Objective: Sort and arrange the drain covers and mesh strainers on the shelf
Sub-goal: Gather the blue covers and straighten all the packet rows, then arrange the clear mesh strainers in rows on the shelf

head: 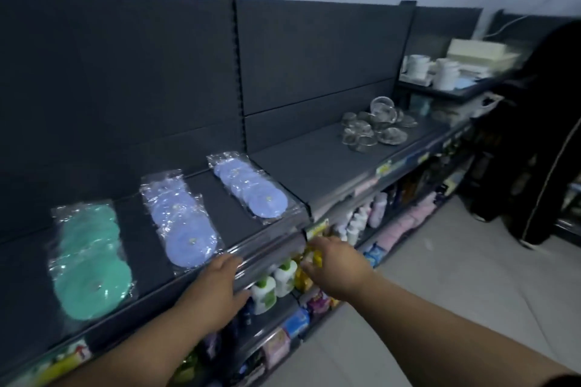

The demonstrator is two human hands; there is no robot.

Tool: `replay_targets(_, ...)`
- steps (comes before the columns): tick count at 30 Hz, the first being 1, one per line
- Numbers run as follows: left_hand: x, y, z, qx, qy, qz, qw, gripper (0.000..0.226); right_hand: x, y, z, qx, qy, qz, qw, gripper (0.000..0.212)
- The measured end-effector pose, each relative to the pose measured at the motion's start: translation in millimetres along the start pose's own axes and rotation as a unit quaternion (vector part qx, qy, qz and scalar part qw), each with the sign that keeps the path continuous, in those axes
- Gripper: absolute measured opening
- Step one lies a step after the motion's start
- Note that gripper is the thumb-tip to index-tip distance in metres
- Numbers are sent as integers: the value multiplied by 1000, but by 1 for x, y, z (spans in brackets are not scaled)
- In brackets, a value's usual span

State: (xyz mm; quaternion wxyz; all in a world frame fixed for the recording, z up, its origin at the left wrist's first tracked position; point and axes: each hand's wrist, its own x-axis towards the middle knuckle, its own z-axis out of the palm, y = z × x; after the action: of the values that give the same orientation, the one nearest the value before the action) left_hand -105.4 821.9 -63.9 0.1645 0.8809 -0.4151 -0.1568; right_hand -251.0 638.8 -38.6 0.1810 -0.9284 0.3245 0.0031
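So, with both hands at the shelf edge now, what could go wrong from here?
1. The mesh strainers lie in a loose, partly stacked pile; a nudge could probably scatter them.
2. The front blue drain cover packet reaches the shelf lip beside the left hand; a brush might slide it off.
3. The right hand hangs over the bottles below and could tip one.

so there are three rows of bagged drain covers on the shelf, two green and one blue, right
Not quite. The head view shows three rows, but only one is green; the other two rows are blue on the shelf.
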Motion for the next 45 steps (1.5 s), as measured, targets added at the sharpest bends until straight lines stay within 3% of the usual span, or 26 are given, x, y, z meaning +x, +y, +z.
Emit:
replay_targets(5, 20, 65, 45, 29, -62, 27, 997, 61, -41, 95, -8, -14, -7, 76, 997, 50)
replay_targets(10, 55, 140, 91, 79, -82, 18, 993, 59, -56, 201, -33, -29, -10, 112, 993, 60)
replay_targets(14, 94, 212, 119, 76, -58, 16, 995, 69, -52, 279, -65, -29, 5, 128, 991, 59)
replay_targets(20, 163, 304, 127, 26, 1, 38, 999, 62, -14, 362, -114, -28, 45, 120, 991, 58)
replay_targets(24, 216, 334, 123, 12, 49, 50, 997, 62, 33, 389, -136, -6, 58, 107, 993, 57)
replay_targets(33, 402, 338, 86, -66, 155, -15, 986, 88, 200, 415, -171, 23, 80, 73, 994, 58)
replay_targets(38, 506, 328, 66, -139, 125, -71, 980, 115, 312, 409, -207, 30, 87, 41, 995, 60)
replay_targets(45, 592, 334, 66, -137, 81, -65, 985, 120, 433, 408, -234, 81, 117, 11, 990, 53)
